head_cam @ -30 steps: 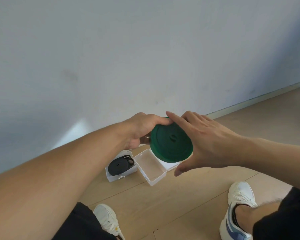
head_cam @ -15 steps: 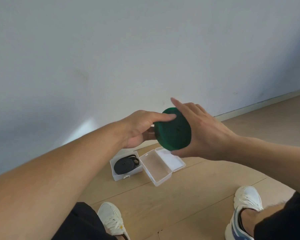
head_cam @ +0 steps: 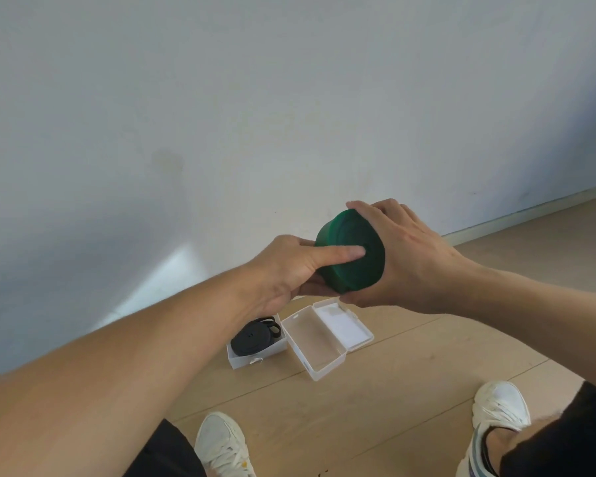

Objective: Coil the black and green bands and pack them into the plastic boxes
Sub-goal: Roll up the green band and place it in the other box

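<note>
At 7 o'clock below left hand point(head_cam: 286, 270) and right hand point(head_cam: 406, 259) clasping coiled green band point(head_cam: 353, 270): black band point(head_cam: 255, 339) boxed, clear box point(head_cam: 319, 352) unfilled.

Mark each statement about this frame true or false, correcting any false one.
1. Both hands hold the green coil. True.
2. The black band lies loose on the floor. False: it sits coiled inside the small box.
3. The clear box stands open and empty. True.
4. The left hand rests on the floor. False: its thumb presses the coil's face.
5. The right hand wraps the coil's far side. True.
</note>
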Demonstrator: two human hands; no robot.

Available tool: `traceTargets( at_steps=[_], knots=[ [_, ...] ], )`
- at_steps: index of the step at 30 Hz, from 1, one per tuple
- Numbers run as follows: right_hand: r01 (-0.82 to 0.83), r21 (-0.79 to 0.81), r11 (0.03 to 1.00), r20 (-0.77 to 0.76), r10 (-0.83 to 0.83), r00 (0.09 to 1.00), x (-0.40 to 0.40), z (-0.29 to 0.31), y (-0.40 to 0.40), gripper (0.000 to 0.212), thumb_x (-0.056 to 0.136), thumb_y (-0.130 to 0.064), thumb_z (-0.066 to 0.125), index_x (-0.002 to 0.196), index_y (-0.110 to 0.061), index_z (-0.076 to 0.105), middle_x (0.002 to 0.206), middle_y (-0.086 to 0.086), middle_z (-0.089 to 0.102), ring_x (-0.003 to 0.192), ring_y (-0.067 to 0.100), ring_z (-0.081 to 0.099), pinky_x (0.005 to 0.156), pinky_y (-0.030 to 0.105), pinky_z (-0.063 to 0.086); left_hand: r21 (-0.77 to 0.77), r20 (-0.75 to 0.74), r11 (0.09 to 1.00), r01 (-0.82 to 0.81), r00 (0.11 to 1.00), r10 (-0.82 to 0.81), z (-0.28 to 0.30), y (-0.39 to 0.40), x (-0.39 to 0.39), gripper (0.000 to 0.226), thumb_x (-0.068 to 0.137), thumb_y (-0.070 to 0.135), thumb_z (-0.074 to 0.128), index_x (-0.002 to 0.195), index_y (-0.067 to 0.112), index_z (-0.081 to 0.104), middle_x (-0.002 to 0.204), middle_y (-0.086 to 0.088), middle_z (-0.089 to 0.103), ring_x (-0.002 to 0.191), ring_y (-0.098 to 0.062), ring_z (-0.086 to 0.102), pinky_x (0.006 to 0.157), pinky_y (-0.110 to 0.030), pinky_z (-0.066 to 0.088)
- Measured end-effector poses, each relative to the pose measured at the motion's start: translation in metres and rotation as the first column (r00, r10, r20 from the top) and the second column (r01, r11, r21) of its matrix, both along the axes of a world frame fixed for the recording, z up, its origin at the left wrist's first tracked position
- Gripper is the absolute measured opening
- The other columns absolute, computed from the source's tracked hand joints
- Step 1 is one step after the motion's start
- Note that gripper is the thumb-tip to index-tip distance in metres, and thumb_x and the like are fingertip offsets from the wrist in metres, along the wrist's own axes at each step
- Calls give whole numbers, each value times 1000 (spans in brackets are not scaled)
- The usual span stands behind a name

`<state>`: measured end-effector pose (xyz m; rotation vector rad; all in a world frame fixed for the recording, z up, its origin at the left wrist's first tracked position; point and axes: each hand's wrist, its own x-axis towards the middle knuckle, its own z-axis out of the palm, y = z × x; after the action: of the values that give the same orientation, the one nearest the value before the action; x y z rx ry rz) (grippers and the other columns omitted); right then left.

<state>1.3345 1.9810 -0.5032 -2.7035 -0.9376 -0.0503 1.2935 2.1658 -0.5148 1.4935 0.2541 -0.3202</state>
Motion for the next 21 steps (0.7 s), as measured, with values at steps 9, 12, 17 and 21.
traceTargets(
  at_steps=[9, 12, 17, 21],
  knots=[
    [167, 215, 962, -193, -126, 973, 4, -8, 5, 109, 63, -61, 80, 153, -33, 25, 146, -12, 43, 125, 11, 48, 94, 26, 41, -32, 40, 988, -154, 987, 155, -23, -35, -1, 48, 75, 36, 83, 118, 23, 68, 108, -3, 79, 100, -22, 76, 90, -42, 62],
    [165, 177, 970, -270, -114, 956, 4, -7, 5, 121, 65, -56, 81, 159, -34, 7, 155, -11, 32, 135, 14, 44, 97, 26, 38, 55, 91, 984, -170, 982, 165, -24, -33, -2, 45, 78, 29, 83, 120, 20, 67, 107, -4, 78, 94, -22, 77, 84, -41, 64],
    [146, 129, 981, -301, -102, 948, 6, -8, 3, 131, 60, -53, 88, 157, -40, 1, 151, -10, 33, 126, 15, 49, 90, 25, 38, 213, 140, 961, -175, 979, 147, -21, -35, -3, 52, 74, 21, 86, 121, 20, 65, 103, -6, 77, 86, -24, 78, 78, -39, 65],
    [151, 169, 974, -255, -104, 961, 8, 0, 4, 127, 61, -48, 87, 157, -39, 5, 148, -8, 34, 116, 13, 48, 91, 27, 38, 280, 222, 947, -157, 970, 95, -10, -35, 1, 51, 78, 25, 84, 124, 19, 64, 103, -3, 76, 86, -19, 77, 75, -38, 66]
  ],
)
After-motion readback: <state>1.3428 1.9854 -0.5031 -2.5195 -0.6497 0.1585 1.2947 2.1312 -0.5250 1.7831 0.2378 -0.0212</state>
